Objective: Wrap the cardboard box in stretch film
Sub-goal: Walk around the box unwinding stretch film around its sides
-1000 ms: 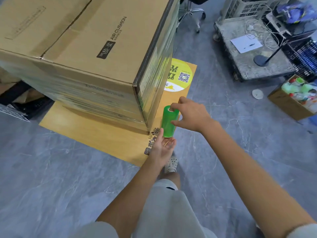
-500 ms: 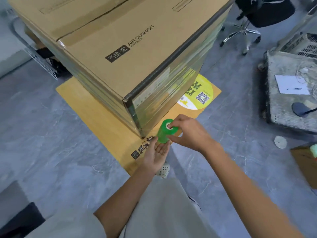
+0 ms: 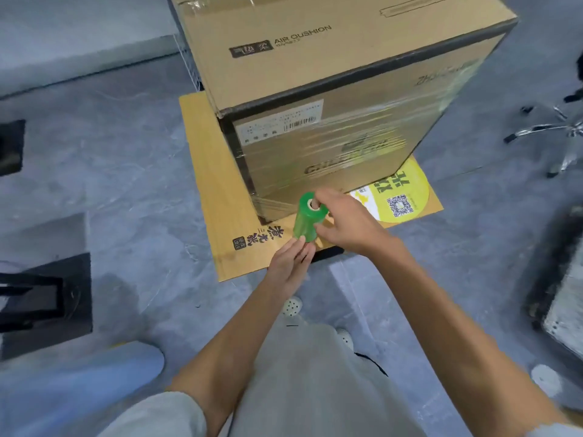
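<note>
- At the near lower corner of the cardboard box, both hands meet on the green stretch film roll, which stands nearly upright, tilted a little, just in front of that corner.
- The left hand comes up from below the box corner, fingers loosely curled, fingertips touching the roll's bottom end and propping it.
- The right hand sits to the right of the roll, thumb and fingers pinching around its top end by the pale core; the grip is narrow, closed on the roll.
- Clear film runs from the roll to the box corner, and glossy bands of it cover the box's near face, over the barcode label.
- The box stands on a flat yellow-brown cardboard sheet that sticks out in front of and left of the box.
- Right of the box corner, a yellow round sticker with a QR code shows on that sheet.
</note>
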